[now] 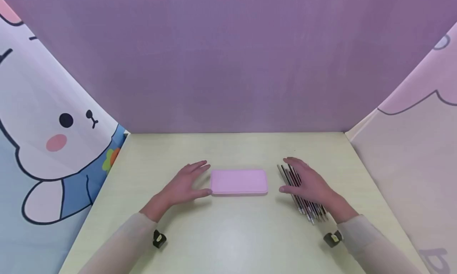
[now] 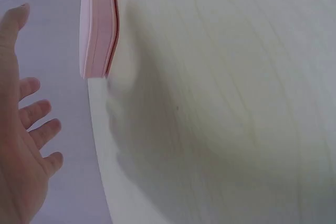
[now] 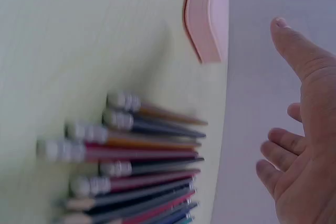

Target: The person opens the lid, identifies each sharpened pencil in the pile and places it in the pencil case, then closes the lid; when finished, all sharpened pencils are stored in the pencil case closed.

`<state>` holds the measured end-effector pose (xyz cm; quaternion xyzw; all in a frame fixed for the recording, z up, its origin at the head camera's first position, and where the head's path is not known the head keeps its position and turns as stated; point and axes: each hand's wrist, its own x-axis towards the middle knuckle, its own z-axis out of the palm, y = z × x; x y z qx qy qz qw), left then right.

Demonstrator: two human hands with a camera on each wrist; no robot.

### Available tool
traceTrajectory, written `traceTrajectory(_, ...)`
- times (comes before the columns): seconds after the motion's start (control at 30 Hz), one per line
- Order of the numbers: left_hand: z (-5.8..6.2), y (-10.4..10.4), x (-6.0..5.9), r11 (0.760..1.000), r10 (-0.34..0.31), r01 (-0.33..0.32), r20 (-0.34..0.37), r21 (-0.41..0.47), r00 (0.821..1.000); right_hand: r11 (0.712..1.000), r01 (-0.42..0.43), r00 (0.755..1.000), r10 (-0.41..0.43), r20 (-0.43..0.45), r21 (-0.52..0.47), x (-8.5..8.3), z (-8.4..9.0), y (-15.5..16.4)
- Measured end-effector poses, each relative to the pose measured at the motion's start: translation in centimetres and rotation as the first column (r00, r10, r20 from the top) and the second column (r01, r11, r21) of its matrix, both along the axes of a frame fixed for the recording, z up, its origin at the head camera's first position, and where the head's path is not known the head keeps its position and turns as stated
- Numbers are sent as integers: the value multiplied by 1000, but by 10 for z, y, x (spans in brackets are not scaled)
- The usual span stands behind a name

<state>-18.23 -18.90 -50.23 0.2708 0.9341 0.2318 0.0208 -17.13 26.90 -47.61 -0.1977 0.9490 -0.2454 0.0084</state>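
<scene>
A pink rectangular case (image 1: 239, 181) with rounded corners lies closed on the table. My left hand (image 1: 185, 184) is held just left of the case, fingers spread and thumb near its front left corner; the left wrist view shows this hand (image 2: 23, 135) apart from the case (image 2: 100, 30). Right of the case, several pencils (image 1: 303, 204) lie in a loose bundle, some with white eraser ends. Over them hovers my right hand (image 1: 310, 182), thumb and fingers apart, covering part of the bundle. In the right wrist view that hand (image 3: 310, 140) holds nothing beside the pencils (image 3: 142, 153).
The pale wooden table (image 1: 228, 234) ends at a purple backdrop (image 1: 235, 68). Printed cloths stand at both sides, the left one (image 1: 57, 107) with a cartoon animal. Dark devices sit at the left wrist (image 1: 159, 239) and right wrist (image 1: 333, 239).
</scene>
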Motion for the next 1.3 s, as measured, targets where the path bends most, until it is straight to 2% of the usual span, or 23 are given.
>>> traceTrajectory(0.27,-9,9,-5,999,4,-9,122,43,992,990,-64,996,72,57,-128,-7,-10,-22)
traceTrajectory(0.63,-36,13,-10,989,51,-84,255,118,966,967,-91,982,126,138,-237,-18,-28,-44)
traceTrajectory(0.8,-42,18,-10,990,55,-85,255,109,965,957,-122,982,155,109,-262,-19,-25,-51)
traceTrajectory(0.97,-45,21,-12,993,51,-73,224,89,973,949,-140,980,174,99,-281,-21,-25,-56)
traceTrajectory(1.13,-48,22,-12,994,54,-72,190,87,980,955,-122,979,161,125,-271,-22,-27,-58)
traceTrajectory(1.3,-48,24,-10,989,88,-109,204,96,975,954,-106,973,158,170,-279,-21,-27,-61)
